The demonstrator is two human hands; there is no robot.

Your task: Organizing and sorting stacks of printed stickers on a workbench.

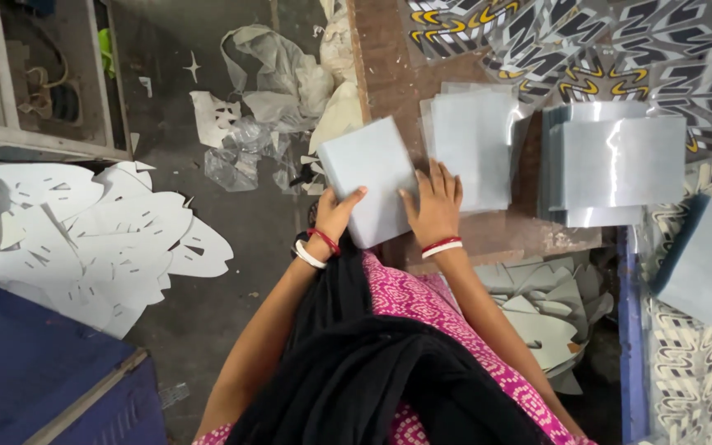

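While my left hand [335, 216] grips the tilted grey stack [370, 180] by its near-left edge, my right hand [434, 206] lies open, flat on its right side.

I've got one view only, from the head camera: it looks steeply down past the chest, close over both forearms, facing the table [389, 74] edge ahead, with floor [208, 305] filling the left.
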